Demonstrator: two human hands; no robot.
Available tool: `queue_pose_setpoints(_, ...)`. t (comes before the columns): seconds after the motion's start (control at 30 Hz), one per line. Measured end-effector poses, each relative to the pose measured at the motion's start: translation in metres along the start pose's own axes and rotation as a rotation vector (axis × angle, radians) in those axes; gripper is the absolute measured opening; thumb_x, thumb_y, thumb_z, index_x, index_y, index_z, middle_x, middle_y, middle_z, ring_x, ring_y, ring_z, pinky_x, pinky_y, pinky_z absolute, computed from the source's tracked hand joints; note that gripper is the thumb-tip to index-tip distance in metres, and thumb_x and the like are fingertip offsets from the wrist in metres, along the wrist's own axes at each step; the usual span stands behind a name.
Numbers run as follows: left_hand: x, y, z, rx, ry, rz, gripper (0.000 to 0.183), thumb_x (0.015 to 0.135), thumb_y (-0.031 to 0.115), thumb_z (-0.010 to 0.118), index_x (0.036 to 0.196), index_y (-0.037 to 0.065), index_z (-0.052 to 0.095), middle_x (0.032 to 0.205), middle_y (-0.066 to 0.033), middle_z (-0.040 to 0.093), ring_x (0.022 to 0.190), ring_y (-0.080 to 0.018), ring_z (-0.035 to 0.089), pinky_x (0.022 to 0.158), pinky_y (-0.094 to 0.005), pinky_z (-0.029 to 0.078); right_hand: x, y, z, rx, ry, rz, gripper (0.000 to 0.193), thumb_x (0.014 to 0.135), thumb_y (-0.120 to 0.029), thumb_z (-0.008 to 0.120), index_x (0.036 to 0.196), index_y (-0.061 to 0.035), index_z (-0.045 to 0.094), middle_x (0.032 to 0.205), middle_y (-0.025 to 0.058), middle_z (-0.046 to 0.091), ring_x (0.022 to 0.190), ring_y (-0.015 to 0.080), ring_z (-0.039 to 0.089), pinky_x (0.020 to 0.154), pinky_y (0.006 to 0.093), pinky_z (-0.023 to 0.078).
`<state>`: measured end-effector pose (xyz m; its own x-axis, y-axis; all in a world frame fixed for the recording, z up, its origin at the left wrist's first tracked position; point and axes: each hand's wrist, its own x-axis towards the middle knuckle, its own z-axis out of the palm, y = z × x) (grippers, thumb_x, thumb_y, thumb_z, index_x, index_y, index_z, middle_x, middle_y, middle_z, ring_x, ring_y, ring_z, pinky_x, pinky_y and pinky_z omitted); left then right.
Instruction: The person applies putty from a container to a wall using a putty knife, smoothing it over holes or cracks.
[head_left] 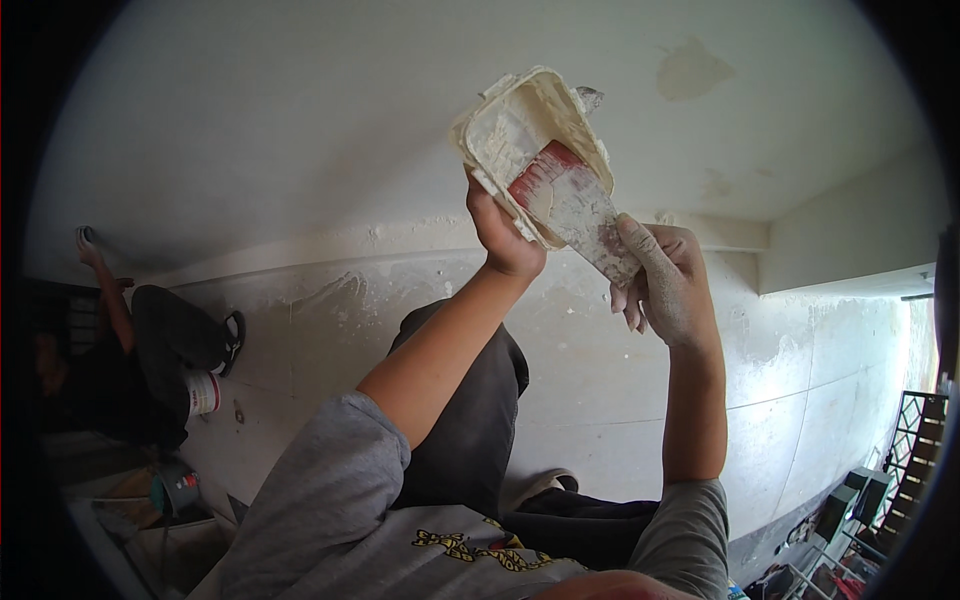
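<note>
Grey shirt (400,560) below; left grip (508,238) holds tub (578,122), right grip (676,275) pinches scraper (585,218) across rim (607,168); room rightward.

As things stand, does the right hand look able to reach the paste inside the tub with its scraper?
Probably yes: the right hand holds the scraper with its red end at the open tub, the paste shows uncovered, and the left hand holds the tub from outside.

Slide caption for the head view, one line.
Left hand holds a paste-smeared tub; right hand holds a red-ended scraper at its opening.
</note>
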<state>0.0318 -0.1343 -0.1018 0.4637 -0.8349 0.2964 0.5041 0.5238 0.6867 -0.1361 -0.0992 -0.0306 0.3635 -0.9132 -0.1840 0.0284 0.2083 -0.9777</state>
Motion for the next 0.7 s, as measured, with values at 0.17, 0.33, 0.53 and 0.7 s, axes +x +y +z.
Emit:
queue_pose_setpoints(0.17,-0.003,-0.001,0.002,-0.001,-0.008,0.016,0.063,0.095,0.055,0.030,0.138,0.012,0.044,0.134,-0.0073,0.050,0.125,-0.0209,0.052,0.101,-0.0411,0.048,0.002,0.005,0.000,-0.006,0.037,0.003,0.046,0.104,-0.034,0.052,0.080,0.0032,0.066,0.050,0.0087,0.058,0.031,0.0085,0.046,0.029,0.0224,0.032)
queue_pose_setpoints(0.33,-0.008,-0.002,-0.001,0.080,-0.044,0.020,0.063,0.095,0.055,0.028,0.138,0.012,0.044,0.133,-0.0074,0.051,0.124,-0.0209,0.052,0.101,-0.0413,0.047,0.006,0.007,0.011,0.026,0.083,-0.033,0.046,0.104,-0.035,0.053,0.080,0.0021,0.066,0.050,0.0074,0.057,0.031,0.0067,0.043,0.030,0.0226,0.029)
queue_pose_setpoints(0.53,-0.001,0.005,0.004,-0.004,0.030,0.002,0.062,0.095,0.055,0.028,0.136,0.012,0.045,0.133,-0.0074,0.051,0.125,-0.0210,0.052,0.102,-0.0415,0.047,0.004,0.007,0.007,-0.034,0.051,-0.034,0.044,0.103,-0.035,0.054,0.079,0.0001,0.066,0.049,0.0049,0.055,0.031,0.0046,0.038,0.030,0.0211,0.025)
queue_pose_setpoints(0.7,0.000,0.010,0.004,-0.048,0.022,-0.039,0.064,0.093,0.057,0.026,0.136,0.012,0.046,0.133,-0.0076,0.051,0.124,-0.0214,0.053,0.101,-0.0417,0.047,0.004,0.017,0.013,-0.007,0.070,-0.064,0.045,0.104,-0.035,0.054,0.078,-0.0003,0.066,0.049,0.0052,0.055,0.031,0.0046,0.038,0.030,0.0211,0.025)
